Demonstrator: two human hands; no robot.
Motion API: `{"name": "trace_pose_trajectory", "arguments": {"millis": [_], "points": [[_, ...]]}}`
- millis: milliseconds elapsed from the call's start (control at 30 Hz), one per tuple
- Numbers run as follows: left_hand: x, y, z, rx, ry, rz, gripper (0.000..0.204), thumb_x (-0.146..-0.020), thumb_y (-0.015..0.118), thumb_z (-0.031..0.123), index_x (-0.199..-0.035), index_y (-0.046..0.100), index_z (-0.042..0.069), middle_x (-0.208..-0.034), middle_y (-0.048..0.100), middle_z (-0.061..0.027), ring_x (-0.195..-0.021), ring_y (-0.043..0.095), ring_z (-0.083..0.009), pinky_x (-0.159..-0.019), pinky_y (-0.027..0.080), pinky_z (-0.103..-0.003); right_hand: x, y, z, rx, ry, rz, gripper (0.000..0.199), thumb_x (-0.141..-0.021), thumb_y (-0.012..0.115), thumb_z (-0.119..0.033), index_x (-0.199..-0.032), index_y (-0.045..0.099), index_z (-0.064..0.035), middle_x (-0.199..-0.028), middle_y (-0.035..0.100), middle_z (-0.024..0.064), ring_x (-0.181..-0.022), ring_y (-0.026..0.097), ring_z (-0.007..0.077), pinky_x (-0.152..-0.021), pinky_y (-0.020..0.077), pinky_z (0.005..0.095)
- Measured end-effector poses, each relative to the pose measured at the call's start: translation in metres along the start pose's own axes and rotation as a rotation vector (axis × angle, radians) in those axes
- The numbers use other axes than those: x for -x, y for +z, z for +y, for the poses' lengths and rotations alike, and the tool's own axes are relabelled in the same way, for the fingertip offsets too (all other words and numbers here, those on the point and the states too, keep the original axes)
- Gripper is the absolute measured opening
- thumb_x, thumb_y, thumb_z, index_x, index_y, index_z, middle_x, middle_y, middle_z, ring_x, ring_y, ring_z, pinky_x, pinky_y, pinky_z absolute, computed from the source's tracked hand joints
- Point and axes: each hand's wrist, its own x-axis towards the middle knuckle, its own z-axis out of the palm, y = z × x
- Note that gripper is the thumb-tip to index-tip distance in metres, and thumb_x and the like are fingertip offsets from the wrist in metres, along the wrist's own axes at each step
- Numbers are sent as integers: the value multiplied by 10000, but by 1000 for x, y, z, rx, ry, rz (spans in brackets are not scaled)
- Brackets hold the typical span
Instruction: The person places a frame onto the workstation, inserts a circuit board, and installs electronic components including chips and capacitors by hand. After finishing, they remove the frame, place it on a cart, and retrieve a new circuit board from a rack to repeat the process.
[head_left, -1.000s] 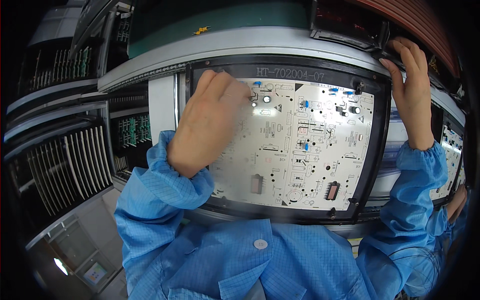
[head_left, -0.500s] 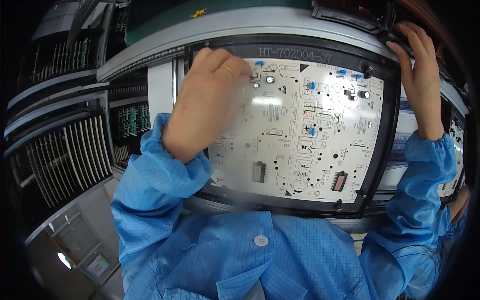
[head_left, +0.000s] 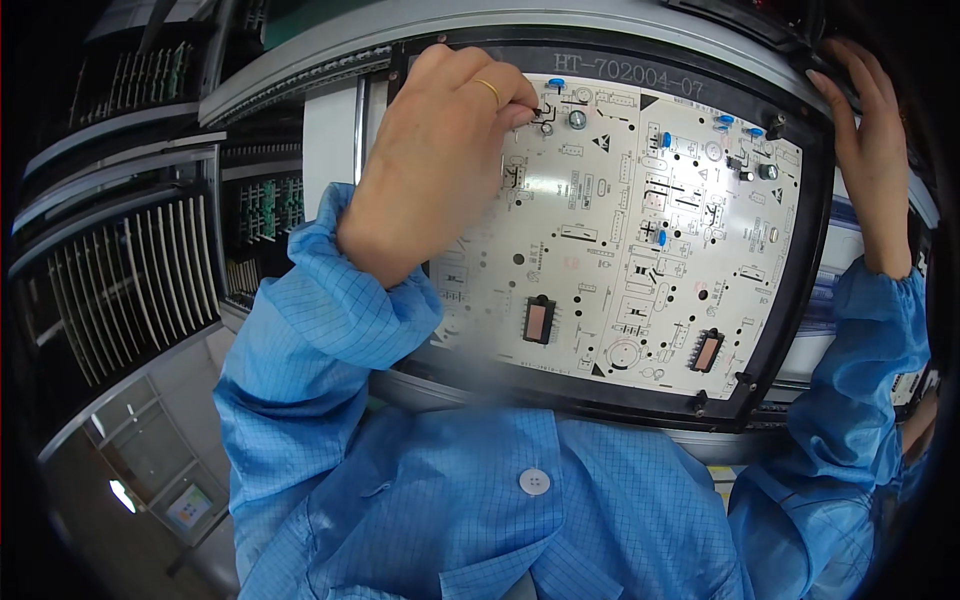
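Observation:
A white printed circuit board (head_left: 570, 210) lies in a black carrier frame (head_left: 640, 72) in front of me. My left hand (head_left: 440, 160), a gold ring on one finger, reaches over the board's upper left part. Its thumb and fingers are pinched beside a small round capacitor (head_left: 577, 120); a tiny dark bit shows at the tips, its kind unclear. The hand and wrist hide the board's left side. Beyond the frame's upper right corner, my right hand (head_left: 872, 135) rests with thumb and fingers apart along the edge of a dark bin (head_left: 770, 25).
Blue disc parts (head_left: 661, 238) and two dark chips with copper-coloured tops (head_left: 537, 320) sit on the board. A metal rail (head_left: 300, 75) runs behind the frame. Racks of upright boards (head_left: 140, 290) stand at the left. Part of another person's arm (head_left: 918, 425) shows at the far right.
The whole view has shifted, so the board and both hands appear farther right and higher. My left fingertips stay at the same part of the board; the right hand stays by the bin.

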Motion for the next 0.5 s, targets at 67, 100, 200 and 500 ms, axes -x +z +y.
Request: {"name": "trace_pose_trajectory", "arguments": {"millis": [67,100,200,500], "points": [[2,1,-2,1,-1,8,58,-818,632,29,-873,649,40,-846,600,-80,-865,531,-280,-782,461,-363,-34,-23,-28,-2,0,2,348,-945,582,-145,-1286,554,-83,-1335,531,106,-1167,568,272,-929,494,326],[4,1,-3,6,-1,13,62,-816,637,28,-875,650,39,-849,600,-78,-867,530,-277,-784,461,-359,-36,-25,-30,-3,-1,3,347,-945,582,-145,-1286,555,-83,-1335,531,106,-1166,568,272,-929,494,326],[4,2,-4,10,4,25,72,-806,647,22,-876,652,40,-852,599,-74,-862,529,-275,-786,462,-352,-41,-33,-37,1,3,-6,346,-944,583,-145,-1283,556,-83,-1333,531,105,-1166,566,271,-928,495,326],[4,8,-4,20,41,62,90,-790,663,15,-878,654,35,-859,596,-74,-859,525,-276,-771,469,-348,-30,-28,-30,-6,23,-44,342,-942,587,-145,-1277,562,-84,-1326,530,105,-1166,562,268,-924,498,326]]}}
